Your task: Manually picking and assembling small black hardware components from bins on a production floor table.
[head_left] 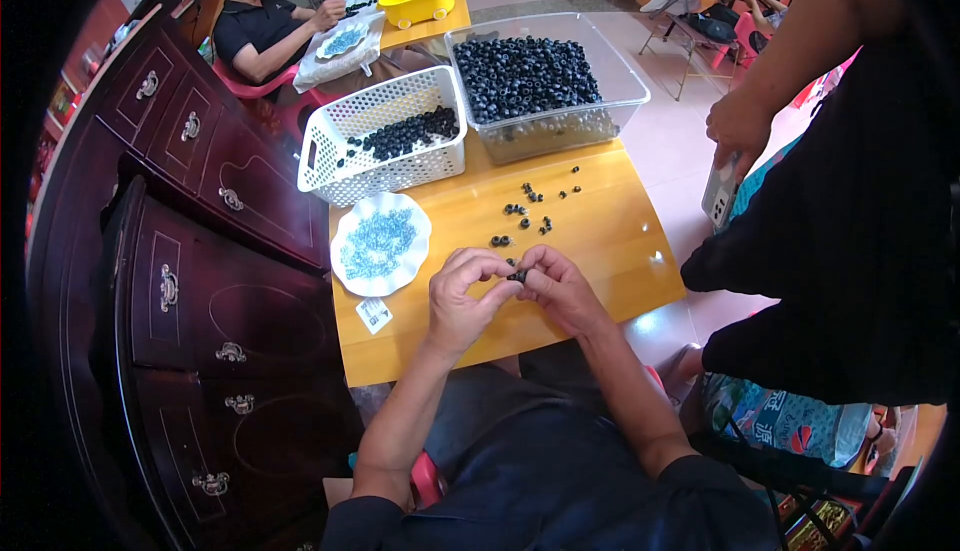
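Note:
Over the near part of a yellow wooden table point(610, 221), my left hand point(462, 296) and my right hand point(568, 291) meet at the fingertips. Both pinch one small black ring-shaped part point(516, 276) between them; its exact kind is too small to make out. Several loose black parts point(525, 222) lie scattered on the tabletop just beyond my fingers. To the left of my left hand, a white scalloped plate point(339, 273) bears a heap of small clear-blue pieces point(380, 241).
Behind stand a white perforated basket point(335, 187) and a clear plastic bin point(630, 91), both holding black parts. Dark wooden drawers point(260, 281) line the left. A standing person point(830, 201) with a phone point(718, 194) is close on the right; another person point(265, 26) sits working at the far left.

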The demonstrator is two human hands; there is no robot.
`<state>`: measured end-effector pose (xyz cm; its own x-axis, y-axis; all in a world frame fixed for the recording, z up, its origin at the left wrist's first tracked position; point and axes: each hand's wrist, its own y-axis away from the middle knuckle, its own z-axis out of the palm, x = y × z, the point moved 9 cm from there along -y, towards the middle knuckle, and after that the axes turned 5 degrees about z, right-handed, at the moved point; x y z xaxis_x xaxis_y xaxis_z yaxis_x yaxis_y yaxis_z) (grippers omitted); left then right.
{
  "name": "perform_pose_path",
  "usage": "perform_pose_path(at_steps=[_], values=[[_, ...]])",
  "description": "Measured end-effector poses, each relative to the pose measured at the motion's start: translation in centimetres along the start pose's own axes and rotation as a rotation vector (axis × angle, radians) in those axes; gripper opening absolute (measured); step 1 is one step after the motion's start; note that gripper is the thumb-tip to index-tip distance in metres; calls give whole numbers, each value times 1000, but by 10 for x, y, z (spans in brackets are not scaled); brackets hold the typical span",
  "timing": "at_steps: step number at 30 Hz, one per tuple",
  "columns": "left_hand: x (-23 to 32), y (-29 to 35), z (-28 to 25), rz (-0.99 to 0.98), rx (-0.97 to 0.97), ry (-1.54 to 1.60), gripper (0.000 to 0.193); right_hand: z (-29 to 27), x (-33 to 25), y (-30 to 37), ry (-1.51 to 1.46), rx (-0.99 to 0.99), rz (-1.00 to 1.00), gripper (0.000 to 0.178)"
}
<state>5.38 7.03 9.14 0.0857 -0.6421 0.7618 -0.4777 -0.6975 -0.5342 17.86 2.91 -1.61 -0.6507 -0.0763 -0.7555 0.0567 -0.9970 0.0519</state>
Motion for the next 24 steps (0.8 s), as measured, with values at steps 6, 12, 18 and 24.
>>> perform_pose_path(at_steps=[6,12,18,24], values=[[4,0,-2,73,-13,6,22,4,0,-1,44,-59,-6,22],[3,3,1,76,-39,39,21,8,0,2,-8,-74,-6,21],[-3,7,6,7,-82,143,18,7,2,4,-8,-99,3,21],[-15,13,11,-125,-101,286,16,8,3,2,-10,-91,1,21]])
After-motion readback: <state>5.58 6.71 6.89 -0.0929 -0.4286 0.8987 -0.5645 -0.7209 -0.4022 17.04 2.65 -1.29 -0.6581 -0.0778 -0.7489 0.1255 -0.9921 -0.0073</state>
